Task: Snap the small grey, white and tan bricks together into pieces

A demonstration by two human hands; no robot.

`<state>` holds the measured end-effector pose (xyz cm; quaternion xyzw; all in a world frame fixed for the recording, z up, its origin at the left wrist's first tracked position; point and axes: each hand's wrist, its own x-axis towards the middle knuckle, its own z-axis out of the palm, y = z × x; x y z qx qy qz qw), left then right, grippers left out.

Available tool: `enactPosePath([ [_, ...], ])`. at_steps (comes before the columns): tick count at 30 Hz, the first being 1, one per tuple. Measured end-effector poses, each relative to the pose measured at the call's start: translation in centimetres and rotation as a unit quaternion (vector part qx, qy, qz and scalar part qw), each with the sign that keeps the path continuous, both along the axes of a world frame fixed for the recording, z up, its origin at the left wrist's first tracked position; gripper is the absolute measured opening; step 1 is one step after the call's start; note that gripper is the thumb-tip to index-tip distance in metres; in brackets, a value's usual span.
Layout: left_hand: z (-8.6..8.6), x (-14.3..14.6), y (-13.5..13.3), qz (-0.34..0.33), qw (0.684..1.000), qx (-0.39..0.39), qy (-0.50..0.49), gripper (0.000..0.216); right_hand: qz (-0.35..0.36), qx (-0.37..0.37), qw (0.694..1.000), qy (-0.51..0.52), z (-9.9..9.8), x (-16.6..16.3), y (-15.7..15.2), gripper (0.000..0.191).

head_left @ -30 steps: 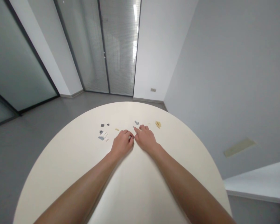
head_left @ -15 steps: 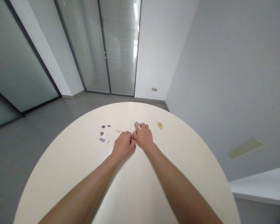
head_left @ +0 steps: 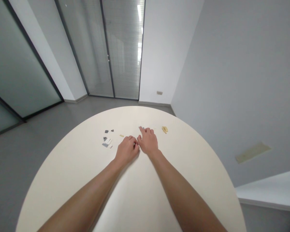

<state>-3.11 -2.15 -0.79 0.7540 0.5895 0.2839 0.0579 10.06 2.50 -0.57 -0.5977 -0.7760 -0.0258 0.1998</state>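
Both of my hands rest near the middle of a round cream table. My left hand is curled into a loose fist, its fingers pressed together at the tip; whatever is in them is too small to make out. My right hand lies beside it, touching it, with the fingers stretched forward over a small grey piece at its fingertips. To the left lies a cluster of small grey and white pieces. A tiny tan piece sits just beyond my left hand.
A tan piece lies to the right of my right hand. Two dark little pieces sit at the far left of the scatter. Beyond the table are grey floor, glass partitions with blinds and a white wall.
My right hand has slid forward and slightly left, reaching the grey piece. The left hand has stayed curled in place.
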Motion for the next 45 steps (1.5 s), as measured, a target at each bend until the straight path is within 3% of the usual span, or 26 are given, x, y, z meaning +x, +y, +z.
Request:
enactPosePath([
  [5,-0.1,0.0,-0.1,0.004,1.000,0.005,0.017,0.015,0.007,-0.018,1.000,-0.020,-0.1,0.6,-0.9,0.040],
  [11,-0.5,-0.7,-0.7,0.058,0.992,0.084,0.077,0.027,0.107,-0.033,0.993,-0.035,-0.3,3.4,-2.6,0.043],
  [15,-0.6,-1.2,-1.0,0.086,0.988,0.041,0.120,0.033,0.138,-0.014,0.990,0.024,-0.8,5.1,-3.6,0.037],
  [20,-0.1,-0.5,-1.4,0.023,0.995,0.016,0.098,0.036,0.165,-0.002,0.984,0.061,-1.0,5.9,-4.4,0.032],
  [29,-0.2,0.5,-2.1,-0.130,0.989,-0.054,-0.036,0.062,0.123,0.009,0.988,0.096,-0.4,5.0,-3.8,0.018],
  [34,-0.4,0.7,-1.8,-0.156,0.984,-0.047,-0.065,0.060,0.133,-0.017,0.984,0.118,-0.3,5.2,-3.2,0.012],
  [38,-0.3,0.7,-1.5,-0.138,0.984,-0.036,-0.104,0.049,0.138,-0.032,0.982,0.121,-0.1,5.2,-3.1,0.015],
  [45,0.0,0.6,-1.2,-0.017,0.997,-0.026,-0.066,0.033,0.123,-0.057,0.980,0.147,0.2,4.8,-3.7,0.018],
])
